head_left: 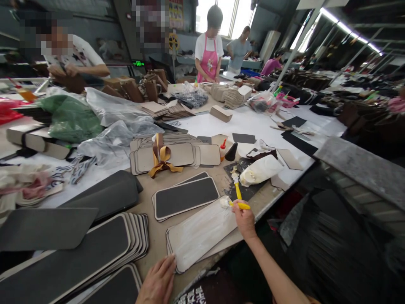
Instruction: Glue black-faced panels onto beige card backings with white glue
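A glue brush [241,205] with a yellow handle is held in my right hand [245,220]. Its bristles, loaded with white paste, touch the right end of a beige rounded panel [202,236]. White streaks cover much of that panel's face. At its near left corner, my left hand [158,280] lies flat with fingers stretched out, touching the edge. Just beyond, a dark grey panel with a beige border [186,197] rests on another one. A second yellow-handled brush [236,185] lies by a white container [262,170] smeared with paste.
Stacked dark panels [107,236] fill the near left. Behind the work, beige panels [179,155] sit tied with a brown and yellow ribbon [162,154]. A red-tipped bottle [223,148] stands beside a black cone [231,152]. Co-workers, one in a pink apron [209,57], stand across the table.
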Motion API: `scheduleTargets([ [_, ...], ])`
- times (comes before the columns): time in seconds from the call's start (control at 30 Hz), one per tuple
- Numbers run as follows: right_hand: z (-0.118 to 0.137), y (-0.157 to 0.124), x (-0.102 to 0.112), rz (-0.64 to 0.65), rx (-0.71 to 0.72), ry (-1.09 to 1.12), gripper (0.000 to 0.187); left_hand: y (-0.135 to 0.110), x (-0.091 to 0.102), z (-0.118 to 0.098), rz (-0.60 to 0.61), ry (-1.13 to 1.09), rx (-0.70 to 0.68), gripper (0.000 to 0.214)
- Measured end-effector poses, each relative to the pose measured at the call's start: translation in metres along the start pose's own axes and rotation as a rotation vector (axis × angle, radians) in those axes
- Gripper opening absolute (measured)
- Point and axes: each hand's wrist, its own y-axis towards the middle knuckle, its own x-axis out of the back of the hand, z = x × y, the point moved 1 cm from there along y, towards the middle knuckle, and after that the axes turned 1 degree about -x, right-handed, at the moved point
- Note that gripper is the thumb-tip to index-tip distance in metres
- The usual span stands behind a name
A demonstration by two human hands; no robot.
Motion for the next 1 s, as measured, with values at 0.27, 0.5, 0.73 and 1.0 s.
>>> scheduleTargets([
  [0.27, 0.012, -0.021, 0.040, 0.065, 0.159, -0.106, 0.025, 0.006, 0.003, -0.002, -0.010, -0.020, 0.033, 0.029],
  [0.5, 0.032, -0.067, 0.040, 0.165, 0.326, -0.182, 0.017, 0.006, 0.008, -0.004, 0.004, -0.092, 0.089, 0.032],
  [0.73, 0.041, -0.090, 0.040, 0.249, 0.333, -0.131, 0.017, 0.012, 0.019, -0.012, 0.148, -0.165, 0.195, 0.037],
  [1.0, 0.084, -0.097, -0.028, 0.433, -0.118, 0.258, 0.031, 0.017, 0.029, -0.017, 0.246, -0.300, 0.326, 0.044],
])
